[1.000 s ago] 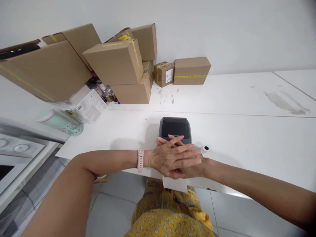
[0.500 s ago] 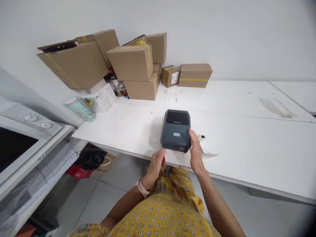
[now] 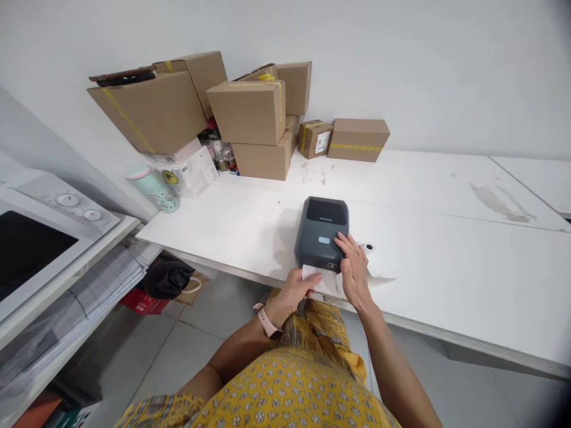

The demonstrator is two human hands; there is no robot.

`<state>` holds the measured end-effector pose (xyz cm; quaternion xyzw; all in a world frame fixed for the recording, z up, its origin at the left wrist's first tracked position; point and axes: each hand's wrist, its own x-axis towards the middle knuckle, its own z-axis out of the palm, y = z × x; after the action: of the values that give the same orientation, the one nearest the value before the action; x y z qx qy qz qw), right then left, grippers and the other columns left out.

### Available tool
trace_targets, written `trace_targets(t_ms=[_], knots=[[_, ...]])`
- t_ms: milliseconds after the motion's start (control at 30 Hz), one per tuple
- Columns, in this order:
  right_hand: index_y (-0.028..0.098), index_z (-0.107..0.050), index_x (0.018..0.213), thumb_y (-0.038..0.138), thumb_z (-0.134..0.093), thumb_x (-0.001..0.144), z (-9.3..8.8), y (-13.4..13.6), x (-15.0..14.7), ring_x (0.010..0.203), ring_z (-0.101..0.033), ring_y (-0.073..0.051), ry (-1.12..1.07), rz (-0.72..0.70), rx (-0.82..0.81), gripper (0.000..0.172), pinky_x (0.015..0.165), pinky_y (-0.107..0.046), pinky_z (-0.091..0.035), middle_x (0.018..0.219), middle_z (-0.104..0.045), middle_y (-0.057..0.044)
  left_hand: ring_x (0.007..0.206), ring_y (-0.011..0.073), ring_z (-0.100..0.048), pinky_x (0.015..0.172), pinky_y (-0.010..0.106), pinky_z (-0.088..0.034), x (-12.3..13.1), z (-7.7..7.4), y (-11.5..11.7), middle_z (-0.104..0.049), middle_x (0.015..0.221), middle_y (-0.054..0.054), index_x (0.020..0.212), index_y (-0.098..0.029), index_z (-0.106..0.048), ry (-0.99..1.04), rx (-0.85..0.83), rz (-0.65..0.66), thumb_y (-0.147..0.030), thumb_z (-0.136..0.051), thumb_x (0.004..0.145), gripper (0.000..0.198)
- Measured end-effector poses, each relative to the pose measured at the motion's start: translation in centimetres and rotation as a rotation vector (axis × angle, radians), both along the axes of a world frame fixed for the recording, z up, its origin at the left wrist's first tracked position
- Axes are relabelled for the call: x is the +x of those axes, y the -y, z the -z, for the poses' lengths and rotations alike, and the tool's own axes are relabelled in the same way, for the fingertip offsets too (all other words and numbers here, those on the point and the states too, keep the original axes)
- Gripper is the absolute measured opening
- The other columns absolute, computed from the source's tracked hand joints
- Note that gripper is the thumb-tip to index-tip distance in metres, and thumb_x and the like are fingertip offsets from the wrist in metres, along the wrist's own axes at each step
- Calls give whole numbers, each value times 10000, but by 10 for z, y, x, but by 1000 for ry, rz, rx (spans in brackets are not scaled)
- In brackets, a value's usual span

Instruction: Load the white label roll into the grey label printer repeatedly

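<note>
A dark grey label printer [image 3: 319,235] with a black window and a pale blue button stands near the front edge of the white table. Out of its front comes a strip of white label paper [image 3: 325,277]. My left hand [image 3: 295,290], a pink watch band on its wrist, is closed on the left side of this strip, thumb on top. Over the printer's front right corner my right hand [image 3: 355,270] grips the casing, fingertips on the top and thumb by the front. A small white paper roll [image 3: 369,247] with a loose tail lies just beyond my right hand.
Several cardboard boxes [image 3: 247,113] are stacked at the back left, with two smaller ones beside them. A mint tumbler [image 3: 156,189] leans by a white box [image 3: 191,172]. At the far left, a microwave [image 3: 57,220] sits on a shelf. The table [image 3: 446,267] extends right.
My left hand has moved up to the printer's front and taken hold of the paper strip. My right hand has shifted from the printer's side onto its front corner. The view has shifted slightly.
</note>
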<state>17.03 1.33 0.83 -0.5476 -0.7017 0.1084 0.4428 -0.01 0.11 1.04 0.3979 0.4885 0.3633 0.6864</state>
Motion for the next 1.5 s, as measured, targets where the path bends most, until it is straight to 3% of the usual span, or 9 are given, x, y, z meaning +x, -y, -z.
trace_targets(t_ms=[267,367,567,767,900,967,1067,1267,1500], knots=[[368,-594,1314,374,-312,1034,-21,-3,-3,1341,-451,-264,337,111,67,398,1160,-573,-169,1405,-564,-29,476,111,-483,519,260,-370,-14,19,10,-557,549,13,603,-155,-581,-277,147,81,-654,-423,901,602],[334,-657,1229,374,-428,1012,-38,-7,-7,1341,-464,-282,481,149,135,318,1171,-578,-146,1395,-587,-38,572,131,-530,584,258,-416,-28,20,11,-590,627,9,720,-169,-617,-339,277,-58,-587,-371,959,541],[255,-698,970,344,-492,1001,-56,-23,-14,1446,-382,-284,561,76,207,226,1210,-560,-105,1410,-612,5,1050,207,-620,885,322,-503,-36,11,-10,-664,1137,90,1124,-207,-628,-370,556,-424,-478,-413,989,372],[312,-663,1164,379,-503,994,-26,-15,-7,1506,-271,-299,374,73,88,243,1208,-611,-89,1535,-480,5,1447,230,-370,1212,421,-303,-16,7,-19,-395,1567,83,1486,-265,-397,-278,619,-300,-441,-391,1016,502],[349,-295,1536,446,-430,1001,5,5,-10,1542,-160,-272,-121,38,-85,559,1215,-561,-219,1681,-142,-20,1500,227,-287,1252,406,-244,-8,9,-18,-324,1618,55,1523,-279,-355,-217,555,-260,-473,-380,1014,545],[322,-98,1592,484,-372,1007,14,13,-16,1548,-134,-254,-353,63,-171,666,1229,-526,-228,1688,-91,-32,1513,220,-257,1259,399,-227,-6,11,-18,-295,1633,47,1535,-278,-333,-191,541,-266,-485,-378,1012,564],[307,-114,1595,535,-313,1005,17,15,-25,1548,-129,-248,-530,127,-232,663,1250,-498,-186,1683,-131,-23,1525,207,-224,1266,388,-207,-3,14,-18,-261,1646,40,1544,-277,-305,-161,524,-287,-501,-357,1014,578],[270,-168,1586,569,-305,994,19,7,-36,1539,-167,-252,-579,195,-205,676,1240,-527,-189,1672,-173,-58,1529,216,-214,1262,393,-214,4,16,-19,-240,1652,54,1549,-282,-275,-89,531,-303,-535,-374,1001,612],[301,-126,1590,523,-226,1015,30,8,-31,1524,-215,-287,-351,218,-152,624,1202,-603,-223,1656,-219,-90,1511,212,-263,1253,401,-237,-1,12,-20,-296,1627,82,1524,-258,-328,-125,550,-301,-552,-359,1002,600]])
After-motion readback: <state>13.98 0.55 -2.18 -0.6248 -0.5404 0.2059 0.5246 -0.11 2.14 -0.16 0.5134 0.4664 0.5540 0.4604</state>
